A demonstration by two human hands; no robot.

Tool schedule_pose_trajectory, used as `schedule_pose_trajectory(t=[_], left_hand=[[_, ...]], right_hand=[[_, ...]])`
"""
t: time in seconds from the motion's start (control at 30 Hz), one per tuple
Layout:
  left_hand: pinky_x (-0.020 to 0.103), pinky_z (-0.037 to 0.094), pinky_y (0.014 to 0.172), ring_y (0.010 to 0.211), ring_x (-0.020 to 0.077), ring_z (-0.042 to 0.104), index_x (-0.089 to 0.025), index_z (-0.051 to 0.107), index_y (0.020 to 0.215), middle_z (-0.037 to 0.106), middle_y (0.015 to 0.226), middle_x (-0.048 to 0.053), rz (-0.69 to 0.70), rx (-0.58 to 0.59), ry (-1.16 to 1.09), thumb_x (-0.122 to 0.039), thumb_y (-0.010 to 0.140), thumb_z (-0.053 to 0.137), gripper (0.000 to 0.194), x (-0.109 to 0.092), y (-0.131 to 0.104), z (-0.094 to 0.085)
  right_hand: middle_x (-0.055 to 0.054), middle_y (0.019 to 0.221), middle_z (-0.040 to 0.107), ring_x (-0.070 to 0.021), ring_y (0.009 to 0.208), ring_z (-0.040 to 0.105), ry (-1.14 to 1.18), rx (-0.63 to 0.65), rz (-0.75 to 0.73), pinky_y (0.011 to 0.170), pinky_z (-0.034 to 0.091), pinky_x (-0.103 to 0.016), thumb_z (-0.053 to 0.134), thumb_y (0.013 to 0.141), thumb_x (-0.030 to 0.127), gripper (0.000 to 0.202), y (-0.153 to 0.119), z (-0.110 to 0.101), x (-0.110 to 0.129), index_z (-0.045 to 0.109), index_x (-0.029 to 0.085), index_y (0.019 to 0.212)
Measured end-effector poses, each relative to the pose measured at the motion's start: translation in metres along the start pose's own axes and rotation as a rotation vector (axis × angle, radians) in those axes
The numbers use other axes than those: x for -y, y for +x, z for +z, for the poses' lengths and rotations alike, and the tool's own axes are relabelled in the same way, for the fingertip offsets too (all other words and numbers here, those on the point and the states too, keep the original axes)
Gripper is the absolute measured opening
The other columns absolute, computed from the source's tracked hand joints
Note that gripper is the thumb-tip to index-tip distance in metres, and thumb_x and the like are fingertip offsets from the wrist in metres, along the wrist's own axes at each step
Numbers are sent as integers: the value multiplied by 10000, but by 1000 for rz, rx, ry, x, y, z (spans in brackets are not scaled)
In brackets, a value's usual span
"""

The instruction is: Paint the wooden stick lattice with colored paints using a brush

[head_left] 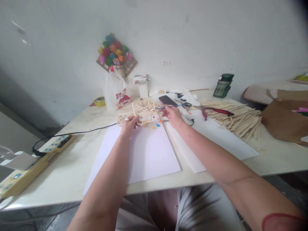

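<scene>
At the far edge of the white paper, my left hand [131, 124] closes its fingers on the near left side of a small frame of thin wooden sticks [133, 109]. My right hand [173, 116] pinches a slim blue tool [161, 107] whose tip points left toward the frame; its exact kind is too small to tell. A heap of short wooden pieces [145, 106] shows behind and through the frame. Several small coloured pieces, one a blue bit [158, 125], lie on the paper just below it.
White sheets [154, 154] cover the middle of the table. On the right lie a pile of wooden sticks [243, 120], red-handled pliers [220, 111] and a brown bag [279, 120]. A phone [167, 100] and scissors [186, 104] sit behind my right hand. A power strip [51, 154] is at the left.
</scene>
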State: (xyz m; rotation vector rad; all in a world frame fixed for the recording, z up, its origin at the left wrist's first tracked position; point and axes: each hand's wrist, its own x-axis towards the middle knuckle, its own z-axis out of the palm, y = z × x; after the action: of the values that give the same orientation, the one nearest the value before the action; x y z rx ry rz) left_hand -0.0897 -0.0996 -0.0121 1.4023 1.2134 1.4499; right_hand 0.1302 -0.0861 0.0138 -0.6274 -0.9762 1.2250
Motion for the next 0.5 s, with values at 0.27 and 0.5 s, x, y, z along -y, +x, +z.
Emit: schedule_pose_trajectory(t=[0.27, 0.5], left_hand=[[213, 312, 405, 434, 90, 552, -139, 624, 652, 665, 627, 44, -2, 31, -1, -516, 666, 699, 384, -3, -2, 1], [217, 314, 413, 440, 93, 555, -138, 627, 629, 654, 613, 48, -7, 38, 14, -512, 674, 687, 381, -2, -1, 1]], right_hand=[[29, 498, 568, -115, 511, 568, -21, 13, -44, 478, 454, -230, 784, 658, 406, 290, -1, 2, -6, 608, 176, 637], [31, 499, 562, -119, 527, 584, -41, 21, -46, 480, 470, -228, 762, 686, 396, 301, -2, 4, -8, 569, 182, 600]])
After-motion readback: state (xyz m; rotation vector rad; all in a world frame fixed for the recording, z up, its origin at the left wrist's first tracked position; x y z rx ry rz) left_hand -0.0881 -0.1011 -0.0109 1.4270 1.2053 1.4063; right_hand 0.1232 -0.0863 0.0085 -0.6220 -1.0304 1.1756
